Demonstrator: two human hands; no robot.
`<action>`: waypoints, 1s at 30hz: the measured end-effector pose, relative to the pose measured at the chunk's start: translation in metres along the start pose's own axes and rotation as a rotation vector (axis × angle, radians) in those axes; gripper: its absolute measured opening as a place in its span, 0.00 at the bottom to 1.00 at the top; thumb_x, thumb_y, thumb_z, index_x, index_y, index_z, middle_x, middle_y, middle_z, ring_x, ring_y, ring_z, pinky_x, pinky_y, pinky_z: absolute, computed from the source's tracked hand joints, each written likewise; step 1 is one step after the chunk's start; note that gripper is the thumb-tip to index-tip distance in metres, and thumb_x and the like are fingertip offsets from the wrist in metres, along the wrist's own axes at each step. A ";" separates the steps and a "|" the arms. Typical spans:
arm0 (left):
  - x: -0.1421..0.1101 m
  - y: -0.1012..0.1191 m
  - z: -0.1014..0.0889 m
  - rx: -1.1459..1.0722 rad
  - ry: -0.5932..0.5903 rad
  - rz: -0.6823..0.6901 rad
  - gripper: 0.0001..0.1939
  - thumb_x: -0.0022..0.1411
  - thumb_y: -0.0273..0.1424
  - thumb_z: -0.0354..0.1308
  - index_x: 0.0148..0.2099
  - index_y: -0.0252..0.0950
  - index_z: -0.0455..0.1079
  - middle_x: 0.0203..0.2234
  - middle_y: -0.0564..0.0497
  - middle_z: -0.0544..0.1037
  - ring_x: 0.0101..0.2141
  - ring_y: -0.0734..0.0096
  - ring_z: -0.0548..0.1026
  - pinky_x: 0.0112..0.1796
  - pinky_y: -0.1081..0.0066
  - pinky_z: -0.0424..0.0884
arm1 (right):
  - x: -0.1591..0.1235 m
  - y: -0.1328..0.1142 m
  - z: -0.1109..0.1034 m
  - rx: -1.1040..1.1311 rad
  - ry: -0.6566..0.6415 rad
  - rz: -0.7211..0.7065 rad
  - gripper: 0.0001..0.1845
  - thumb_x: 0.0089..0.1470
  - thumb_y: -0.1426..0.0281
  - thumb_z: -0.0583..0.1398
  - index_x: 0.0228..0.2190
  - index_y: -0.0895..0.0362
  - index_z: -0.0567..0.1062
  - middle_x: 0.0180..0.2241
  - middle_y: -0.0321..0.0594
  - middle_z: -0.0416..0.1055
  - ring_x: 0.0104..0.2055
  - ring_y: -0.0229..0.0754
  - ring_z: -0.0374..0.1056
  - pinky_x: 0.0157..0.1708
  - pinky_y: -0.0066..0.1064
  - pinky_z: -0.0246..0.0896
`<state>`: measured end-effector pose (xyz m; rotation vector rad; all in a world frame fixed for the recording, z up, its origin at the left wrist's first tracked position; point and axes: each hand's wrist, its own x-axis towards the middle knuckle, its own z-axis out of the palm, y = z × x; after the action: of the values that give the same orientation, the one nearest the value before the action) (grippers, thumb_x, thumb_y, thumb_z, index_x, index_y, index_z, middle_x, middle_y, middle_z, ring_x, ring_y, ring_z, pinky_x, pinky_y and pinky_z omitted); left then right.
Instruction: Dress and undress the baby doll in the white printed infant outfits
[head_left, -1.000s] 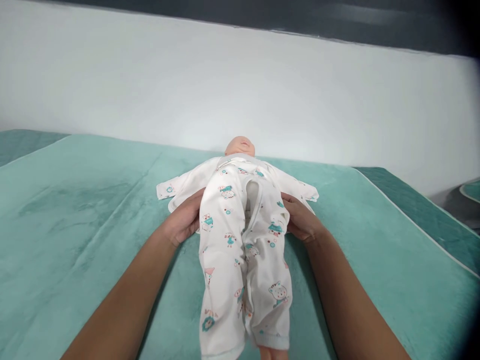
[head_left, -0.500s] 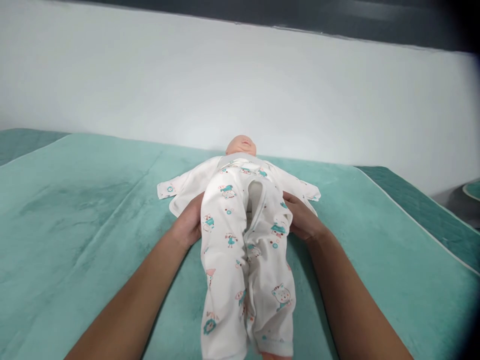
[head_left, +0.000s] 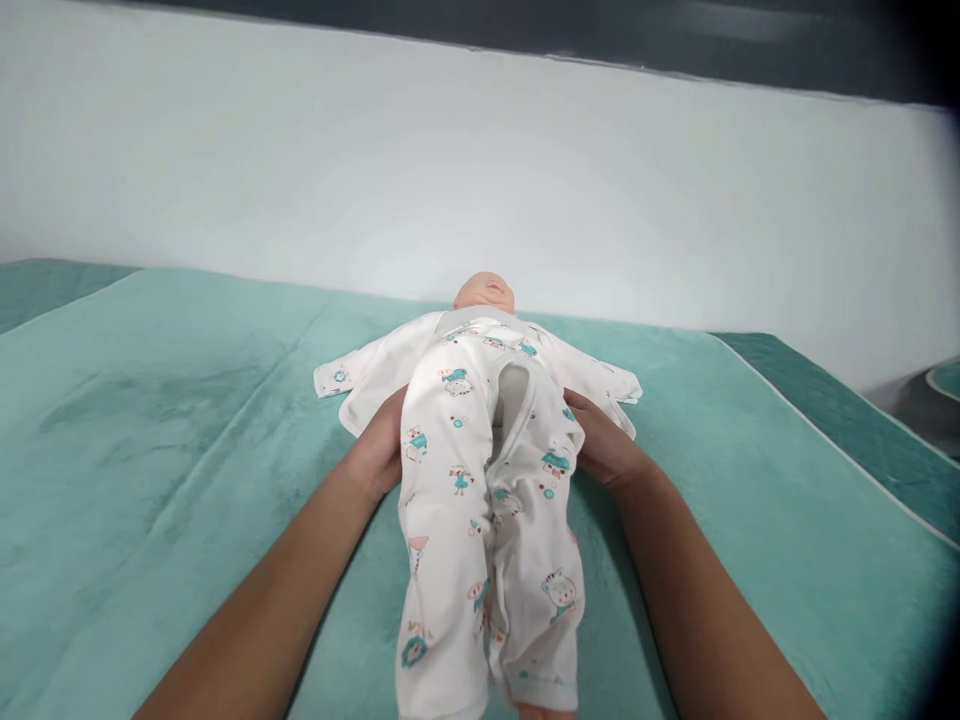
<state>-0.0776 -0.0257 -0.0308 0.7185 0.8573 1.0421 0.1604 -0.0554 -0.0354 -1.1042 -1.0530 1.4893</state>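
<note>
A baby doll [head_left: 484, 291] lies on its back, its head at the far end by the wall. It wears a white wrap top [head_left: 394, 362] with both sleeves spread out and white printed trousers [head_left: 450, 520] with an open crotch. My left hand [head_left: 382, 440] touches the trousers at the left hip, beside the top's loose flap. At the opposite hip, my right hand [head_left: 604, 438] is tucked against the trousers. The fingers of both hands are hidden behind the doll, so their grip does not show. One foot [head_left: 546, 712] peeks from the right trouser leg.
A light green padded cover [head_left: 225, 400] lies under the doll, with darker green padding [head_left: 832, 420] past its pale edging at the right. A white wall [head_left: 480, 170] rises behind, topped by a dark band [head_left: 525, 40]. A dark object [head_left: 930, 405] sits at the far right.
The lower trouser legs have shifted slightly to the left. Both hands remain at the doll's hips, almost unmoved.
</note>
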 end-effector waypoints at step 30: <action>0.006 -0.005 0.002 0.103 0.012 0.069 0.12 0.43 0.30 0.68 0.34 0.33 0.78 0.25 0.51 0.79 0.27 0.67 0.75 0.31 0.69 0.73 | 0.016 0.007 0.007 -0.258 0.175 -0.313 0.17 0.45 0.67 0.62 0.39 0.55 0.79 0.39 0.38 0.78 0.44 0.49 0.70 0.44 0.38 0.66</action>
<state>-0.0729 -0.0222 -0.0352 0.8339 0.9065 1.0708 0.1506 -0.0415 -0.0432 -1.1620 -1.2531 1.0117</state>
